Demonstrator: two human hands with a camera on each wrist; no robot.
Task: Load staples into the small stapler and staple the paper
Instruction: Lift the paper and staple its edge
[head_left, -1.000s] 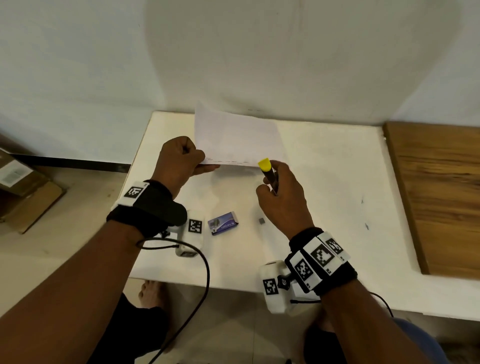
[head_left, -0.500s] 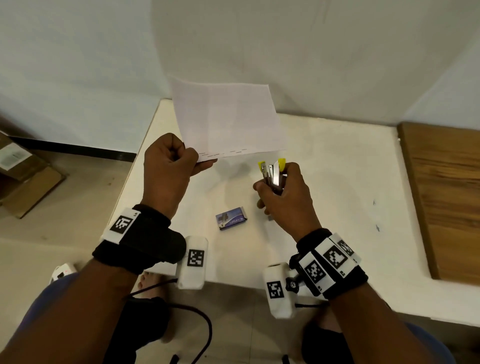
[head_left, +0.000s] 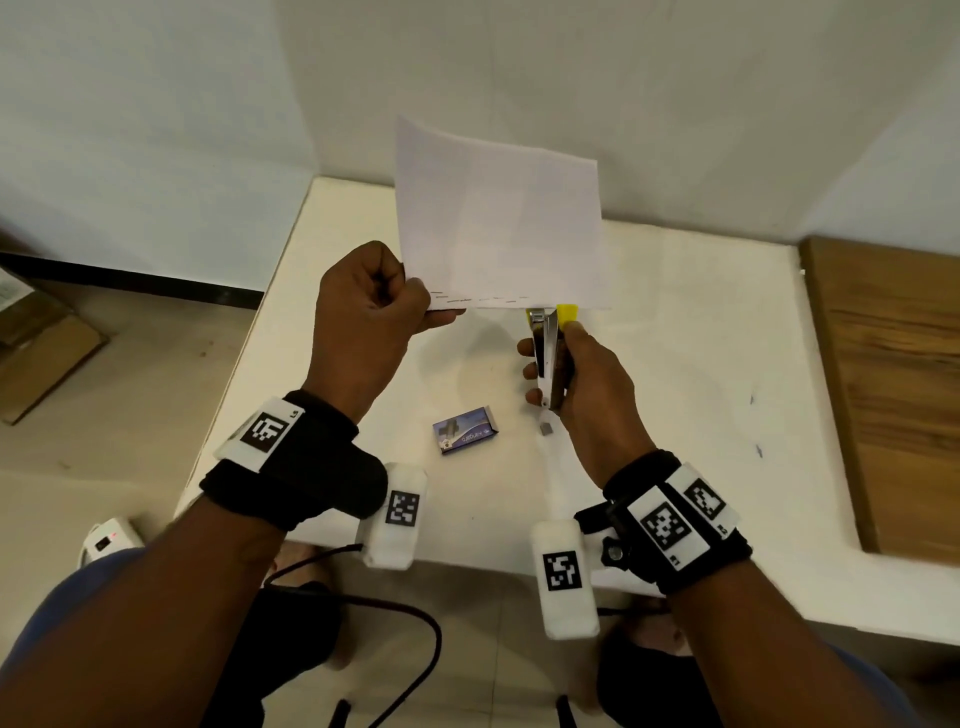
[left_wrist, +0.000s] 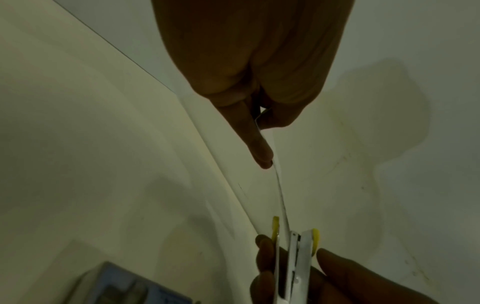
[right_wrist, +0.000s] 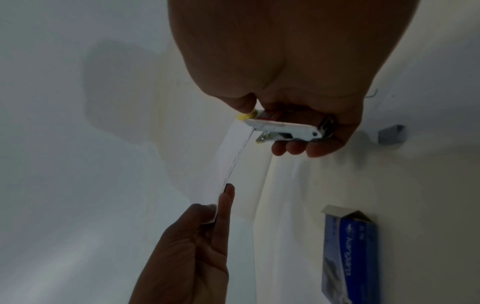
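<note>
The paper stands upright at centre frame above the tabletop, its lower edge slipped between the stapler's parted arms. The left hand pinches its lower left corner; the right hand is clasped round the stapler, hiding its rear. Below lie a blue box and a small grey staple strip. The box's print is too blurred to read.
</note>
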